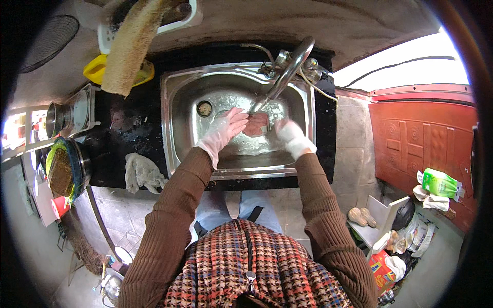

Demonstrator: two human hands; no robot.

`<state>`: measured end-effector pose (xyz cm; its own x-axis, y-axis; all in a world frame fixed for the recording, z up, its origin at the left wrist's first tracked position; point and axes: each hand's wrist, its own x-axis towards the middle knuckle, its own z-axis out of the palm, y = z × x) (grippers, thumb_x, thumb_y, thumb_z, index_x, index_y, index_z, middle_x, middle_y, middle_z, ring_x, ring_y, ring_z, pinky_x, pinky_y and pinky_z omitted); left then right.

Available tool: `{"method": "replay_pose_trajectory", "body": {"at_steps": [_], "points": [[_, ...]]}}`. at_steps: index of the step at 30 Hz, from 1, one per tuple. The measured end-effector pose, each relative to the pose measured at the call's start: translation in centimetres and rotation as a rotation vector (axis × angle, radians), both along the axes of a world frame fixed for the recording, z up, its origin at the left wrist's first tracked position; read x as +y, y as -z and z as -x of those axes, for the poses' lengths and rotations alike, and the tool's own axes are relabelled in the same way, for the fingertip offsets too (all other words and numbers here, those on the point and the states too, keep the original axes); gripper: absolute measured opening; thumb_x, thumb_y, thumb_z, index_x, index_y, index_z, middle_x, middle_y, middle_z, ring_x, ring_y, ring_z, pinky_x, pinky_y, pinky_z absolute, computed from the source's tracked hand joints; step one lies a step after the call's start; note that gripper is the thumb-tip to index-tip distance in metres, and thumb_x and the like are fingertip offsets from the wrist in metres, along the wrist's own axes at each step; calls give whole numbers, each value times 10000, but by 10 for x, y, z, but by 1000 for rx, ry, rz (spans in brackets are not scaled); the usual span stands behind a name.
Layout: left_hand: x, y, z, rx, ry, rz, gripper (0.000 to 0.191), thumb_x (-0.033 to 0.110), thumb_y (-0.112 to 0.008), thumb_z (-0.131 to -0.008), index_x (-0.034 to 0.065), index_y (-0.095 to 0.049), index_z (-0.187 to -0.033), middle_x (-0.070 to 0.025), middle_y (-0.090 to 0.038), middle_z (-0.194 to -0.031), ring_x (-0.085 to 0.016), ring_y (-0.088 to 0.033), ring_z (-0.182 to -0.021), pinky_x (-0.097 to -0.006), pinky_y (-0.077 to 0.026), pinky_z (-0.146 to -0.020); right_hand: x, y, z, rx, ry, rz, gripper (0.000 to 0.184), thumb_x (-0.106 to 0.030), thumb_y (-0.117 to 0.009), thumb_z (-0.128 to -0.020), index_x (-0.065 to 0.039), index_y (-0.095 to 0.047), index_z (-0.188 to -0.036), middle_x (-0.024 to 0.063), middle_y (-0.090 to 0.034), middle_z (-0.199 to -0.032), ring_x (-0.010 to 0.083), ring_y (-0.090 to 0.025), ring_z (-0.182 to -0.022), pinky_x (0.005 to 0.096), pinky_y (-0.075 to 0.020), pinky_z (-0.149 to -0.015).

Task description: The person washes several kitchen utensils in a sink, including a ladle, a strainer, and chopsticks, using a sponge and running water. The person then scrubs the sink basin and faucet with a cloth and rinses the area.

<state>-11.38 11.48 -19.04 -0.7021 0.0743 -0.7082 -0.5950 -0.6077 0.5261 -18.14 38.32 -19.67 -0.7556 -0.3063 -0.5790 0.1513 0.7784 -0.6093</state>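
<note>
A piece of raw reddish meat [255, 125] lies in the stainless-steel sink [181, 150] beneath the faucet spout [287, 75]. The wet basin shines around it. My left hand [227, 129], in a thin clear plastic glove, is at the meat's left side with its fingers stretched out. Its fingertips come to the meat's edge; whether they touch cannot be made out. To the right of the meat, a little apart from it, is my gloved right hand [291, 134]. It is blurred and its fingers look curled, so its grip is unclear.
The drain [204, 109] is at the basin's upper left. A crumpled grey cloth [142, 173] rests on the black counter [115, 154]. A dried loofah [131, 46] hangs over a yellow container [94, 69]. Stacked basins [73, 165] stand left; two squashes [360, 216] lie low at right.
</note>
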Motion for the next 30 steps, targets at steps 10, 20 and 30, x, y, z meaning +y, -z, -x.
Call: {"method": "replay_pose_trajectory", "body": {"at_steps": [10,20,30], "points": [[20,-59,-43,378,277,870,302,371,-763,-988,71,-733,-963,19,-656,-890,-98,-575,-788,-276,-457,-742,-38,-12,-36,484,-147,-333,225,-196,-636,-975,-35,-793,-962,205,-787,-1037,379,-769,-1014,467,-617,-873],[56,-154,-127,626,575,964,359,365,-875,-865,36,-761,-952,-48,-718,-954,-146,-662,-835,-329,-551,-759,-65,-77,-78,334,-24,-501,243,-238,-711,-916,-90,-845,-1055,170,-809,-1119,349,-785,-1057,441,-627,-906],[49,-161,-143,636,504,941,204,256,-796,-970,63,-730,-962,-1,-684,-857,-98,-623,-796,-287,-508,-712,-85,-102,-110,383,-99,-546,295,-257,-636,-932,-103,-850,-1064,163,-812,-1118,333,-788,-1072,461,-630,-908]]}}
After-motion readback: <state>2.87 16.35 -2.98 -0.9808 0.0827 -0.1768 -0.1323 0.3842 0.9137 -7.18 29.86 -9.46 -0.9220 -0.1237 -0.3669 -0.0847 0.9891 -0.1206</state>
